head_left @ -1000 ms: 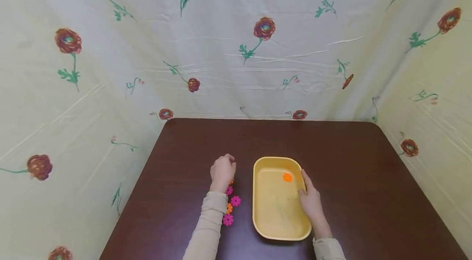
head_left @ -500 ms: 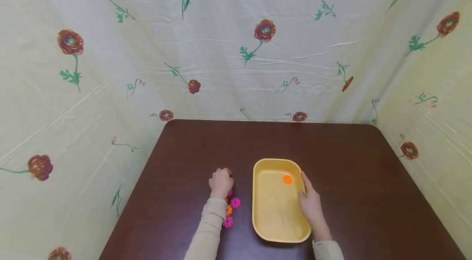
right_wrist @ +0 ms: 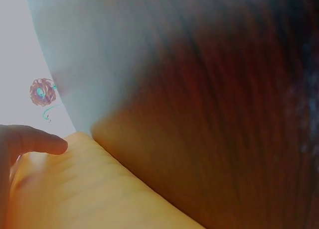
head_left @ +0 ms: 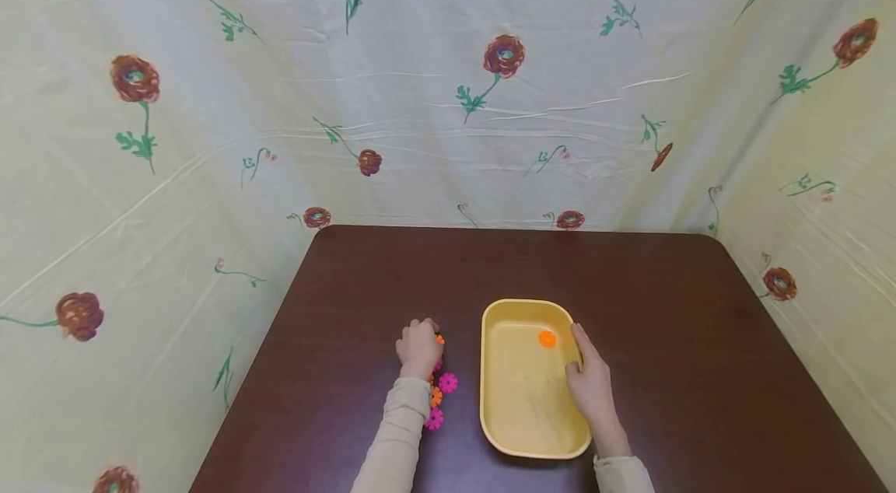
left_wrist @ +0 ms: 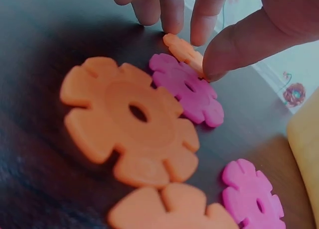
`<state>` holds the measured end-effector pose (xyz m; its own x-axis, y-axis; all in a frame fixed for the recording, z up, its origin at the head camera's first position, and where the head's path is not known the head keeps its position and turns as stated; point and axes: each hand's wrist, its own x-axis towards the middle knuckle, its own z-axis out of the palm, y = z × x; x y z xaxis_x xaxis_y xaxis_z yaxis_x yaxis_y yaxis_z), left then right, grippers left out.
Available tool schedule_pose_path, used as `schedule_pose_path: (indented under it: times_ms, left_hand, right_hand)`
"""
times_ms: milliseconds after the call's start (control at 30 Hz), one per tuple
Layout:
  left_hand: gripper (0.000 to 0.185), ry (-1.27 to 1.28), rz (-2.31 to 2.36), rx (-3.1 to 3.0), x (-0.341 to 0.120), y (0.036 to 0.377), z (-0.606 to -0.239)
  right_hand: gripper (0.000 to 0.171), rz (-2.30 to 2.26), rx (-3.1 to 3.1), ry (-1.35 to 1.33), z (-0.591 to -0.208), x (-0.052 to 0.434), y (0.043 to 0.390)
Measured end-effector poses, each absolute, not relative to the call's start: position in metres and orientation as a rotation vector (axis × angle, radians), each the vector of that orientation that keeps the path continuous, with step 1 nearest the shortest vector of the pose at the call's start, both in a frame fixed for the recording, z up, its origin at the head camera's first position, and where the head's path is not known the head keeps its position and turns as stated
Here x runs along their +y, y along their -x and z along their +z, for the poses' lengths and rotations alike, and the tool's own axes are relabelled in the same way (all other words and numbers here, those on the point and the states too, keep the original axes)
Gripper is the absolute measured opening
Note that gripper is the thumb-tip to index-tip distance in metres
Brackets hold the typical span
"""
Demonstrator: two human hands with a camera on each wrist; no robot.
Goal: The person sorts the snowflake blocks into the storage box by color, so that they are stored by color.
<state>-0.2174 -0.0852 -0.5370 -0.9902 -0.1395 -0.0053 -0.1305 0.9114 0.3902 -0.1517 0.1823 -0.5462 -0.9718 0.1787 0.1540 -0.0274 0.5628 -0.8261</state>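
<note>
My left hand is curled over a cluster of flower-shaped plastic discs on the dark table. In the left wrist view its thumb and fingertips pinch a small orange disc that lies against a pink disc. A large orange disc sits nearer the camera. A yellow tray stands to the right of the cluster, with one orange disc inside it. My right hand holds the tray's right rim, thumb inside the wall, and one finger lies along the tray's edge.
More pink discs and an orange disc lie beside my left sleeve. The brown table is walled on three sides by pale cloth printed with flowers.
My left hand has drawn back toward me and come down onto the disc cluster, closing on the far orange disc. The right hand and the tray have stayed put.
</note>
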Motion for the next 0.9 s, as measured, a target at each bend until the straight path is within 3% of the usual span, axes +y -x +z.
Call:
schedule_pose_path:
  times_ms: [900]
  left_hand:
    - [0.02,-0.244,-0.707,-3.058,-0.0905,0.2201,-0.5335]
  right_hand:
    - [0.061,1.398,-2.557,0.122,-0.5479,0.182,0.1528]
